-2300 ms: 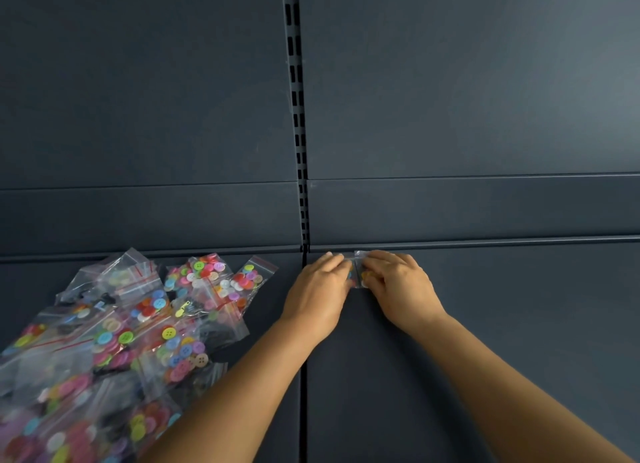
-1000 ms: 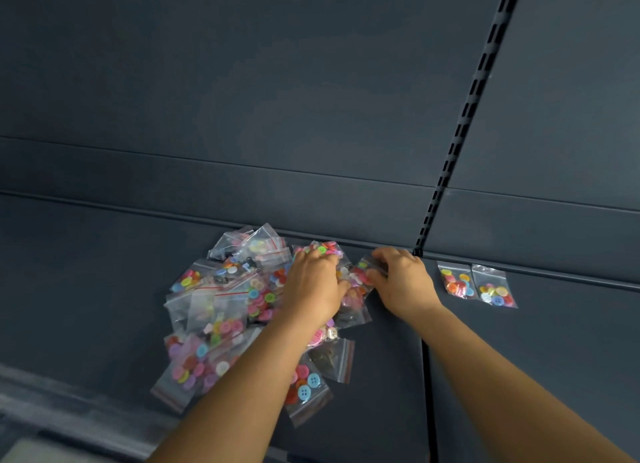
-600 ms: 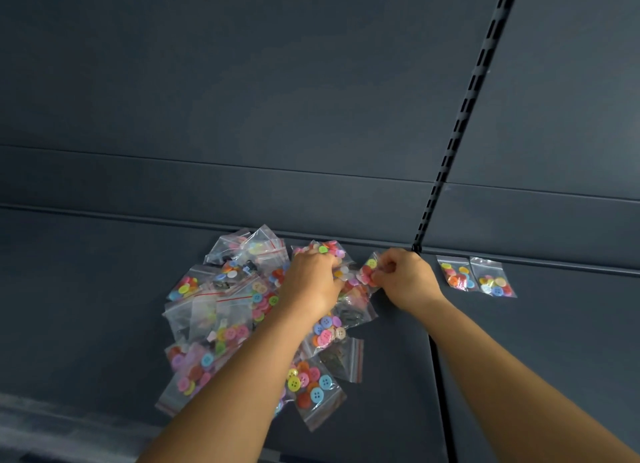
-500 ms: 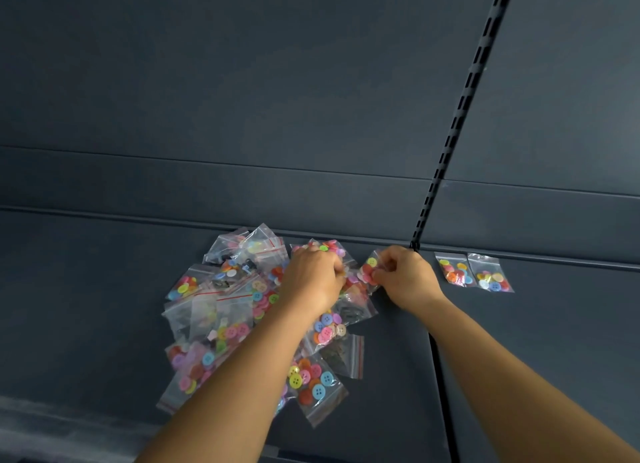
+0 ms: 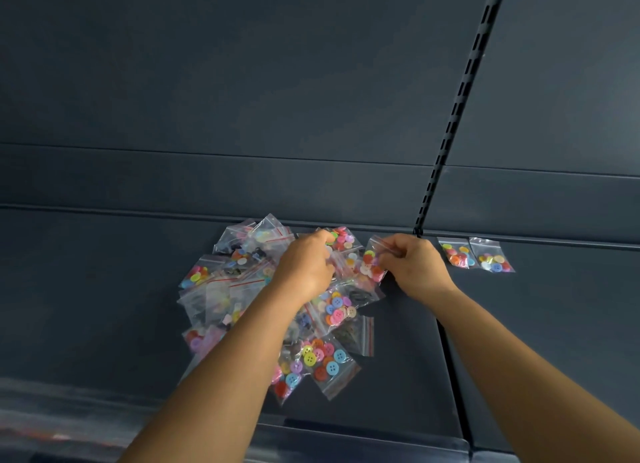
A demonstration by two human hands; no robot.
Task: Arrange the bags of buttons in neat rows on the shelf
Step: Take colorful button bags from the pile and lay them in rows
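Both hands are reaching into a loose pile of bags [image 5: 277,307] lying on the dark shelf [image 5: 104,307], left of the slotted upright [image 5: 460,109] that is running up the back panel [image 5: 242,82]. The right hand [image 5: 414,267] is pinching the sealed top edge of a small clear bag of buttons [image 5: 372,265] between curled fingers and thumb, at the pile's right edge; that bag is hanging with its long axis running from its red-striped zip end, up and toward the back panel, down to its button-filled bottom pointing toward the shelf's front. The left hand [image 5: 306,267] is lying over the middle of the pile with its fingers curled down among the bags; they seem to be gripping one, but which bag it is cannot be told. The bags in the pile are lying crossed over one another at all angles, some with zip ends toward the back, others skewed sideways, and one at the near end [image 5: 329,362] is turned diagonally with large coloured buttons showing. To the right of the upright, two placed bags [image 5: 476,255] are sitting flat side by side, touching or nearly so, just in front of the back panel, both with their long axes running front to back and zip ends toward the panel.
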